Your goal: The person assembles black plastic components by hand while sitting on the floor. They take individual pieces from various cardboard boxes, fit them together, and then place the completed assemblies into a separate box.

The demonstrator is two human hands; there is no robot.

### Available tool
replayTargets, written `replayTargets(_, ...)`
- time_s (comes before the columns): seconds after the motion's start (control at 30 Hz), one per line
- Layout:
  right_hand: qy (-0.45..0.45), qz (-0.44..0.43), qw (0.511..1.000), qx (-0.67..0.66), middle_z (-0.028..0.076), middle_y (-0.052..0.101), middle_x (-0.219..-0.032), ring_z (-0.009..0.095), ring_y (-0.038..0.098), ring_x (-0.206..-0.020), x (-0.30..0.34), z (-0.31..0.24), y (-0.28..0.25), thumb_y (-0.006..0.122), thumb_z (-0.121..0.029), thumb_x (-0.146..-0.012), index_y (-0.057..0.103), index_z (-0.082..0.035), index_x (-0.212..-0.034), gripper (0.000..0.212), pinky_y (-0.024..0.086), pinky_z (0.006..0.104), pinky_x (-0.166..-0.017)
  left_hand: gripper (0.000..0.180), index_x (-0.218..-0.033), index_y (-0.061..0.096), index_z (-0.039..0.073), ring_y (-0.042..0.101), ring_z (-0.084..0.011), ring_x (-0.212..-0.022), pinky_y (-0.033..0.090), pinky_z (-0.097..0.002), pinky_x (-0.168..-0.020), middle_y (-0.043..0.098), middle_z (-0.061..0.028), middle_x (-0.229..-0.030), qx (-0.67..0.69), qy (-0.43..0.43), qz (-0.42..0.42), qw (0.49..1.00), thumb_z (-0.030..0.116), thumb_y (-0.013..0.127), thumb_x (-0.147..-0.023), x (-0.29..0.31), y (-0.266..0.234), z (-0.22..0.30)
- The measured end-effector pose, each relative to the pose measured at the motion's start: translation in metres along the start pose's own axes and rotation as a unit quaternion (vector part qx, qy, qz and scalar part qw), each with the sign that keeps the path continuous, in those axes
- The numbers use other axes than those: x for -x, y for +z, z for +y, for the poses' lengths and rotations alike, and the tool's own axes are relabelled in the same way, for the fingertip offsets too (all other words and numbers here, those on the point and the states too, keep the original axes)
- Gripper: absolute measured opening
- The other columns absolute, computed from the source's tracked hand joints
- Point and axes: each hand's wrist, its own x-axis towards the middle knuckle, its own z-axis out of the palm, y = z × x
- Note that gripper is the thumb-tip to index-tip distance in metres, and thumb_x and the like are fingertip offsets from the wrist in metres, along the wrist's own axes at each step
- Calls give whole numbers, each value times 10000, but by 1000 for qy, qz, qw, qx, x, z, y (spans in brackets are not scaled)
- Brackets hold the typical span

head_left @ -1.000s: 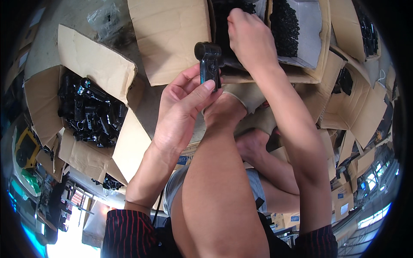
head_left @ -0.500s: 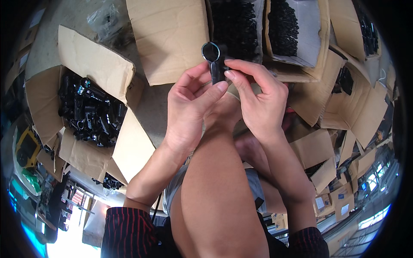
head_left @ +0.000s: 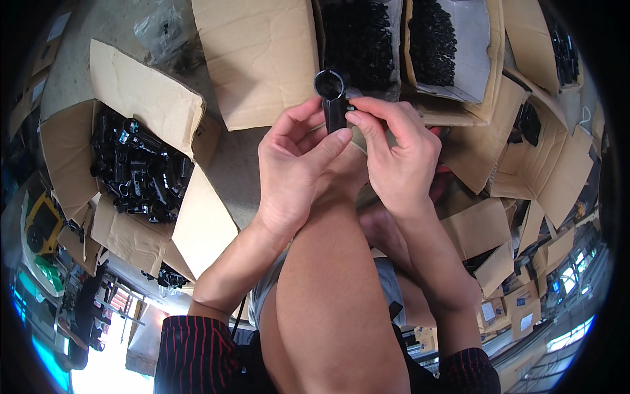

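Observation:
Between my hands stands a glossy black clamp-like part (head_left: 335,113) with a round open ring at its top and a short stem below. My left hand (head_left: 292,164) is closed on the stem, thumb across its lower end. At the right side of the stem, my right hand (head_left: 401,157) pinches a small piece (head_left: 350,108) between thumb and forefinger. That piece touches the part, and the fingertips mostly cover it; it looks like a small screw or pin. Both hands are above my bare knee.
At left, an open cardboard box (head_left: 141,108) holds many black parts (head_left: 141,167). Ahead, lined boxes hold small dark pieces (head_left: 359,46) and more black pieces (head_left: 432,43). Another opened carton (head_left: 525,171) stands at right. Clear plastic (head_left: 161,33) lies on the floor at upper left.
The black part has shifted slightly right and down, and its ring has turned a little, showing more of its inner wall. Both hands keep their grips.

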Motion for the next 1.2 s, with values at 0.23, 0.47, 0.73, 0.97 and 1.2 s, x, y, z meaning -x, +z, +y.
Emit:
replayTargets(0.23,4,-15,1000,-2,108,692,-844,275,649,-761,0,1,1,729,-87,-897,691,-26,-946,86,518,382,-662,518,-1314,550,-44,657,-152,-1066,547,-285,-957,672,-114,-1180,-41,19,3,999,-40,781,-851,1,1,-1)
replayTargets(0.47,8,-46,998,35,152,621,-796,328,621,-740,-3,5,6,624,-206,-1003,617,-17,-903,214,487,422,-648,520,-1293,584,-35,658,-135,-1043,567,-260,-915,673,-100,-1156,-74,42,8,996,-48,807,-823,2,5,2)
replayTargets(0.73,128,-107,986,2,160,622,-751,335,632,-699,-5,-3,-2,604,-258,-1022,598,-25,-859,284,481,410,-603,513,-1284,598,-24,658,-136,-1043,571,-262,-922,665,-94,-1164,-66,30,-13,997,-53,811,-817,3,3,1)
replayTargets(0.97,41,-65,997,-5,171,634,-755,381,637,-683,-3,-3,-7,607,-282,-1010,614,-26,-912,274,496,439,-609,520,-1295,595,-21,655,-144,-1061,556,-275,-943,665,-93,-1181,-54,33,-5,998,-67,802,-820,3,5,-2)
replayTargets(1.2,59,-80,994,-34,207,658,-872,421,647,-723,3,1,-12,602,-291,-1006,608,-27,-984,265,500,479,-626,507,-1281,607,-21,631,-136,-1058,529,-275,-958,664,-80,-1167,-61,39,-7,997,-61,805,-817,1,5,-4)
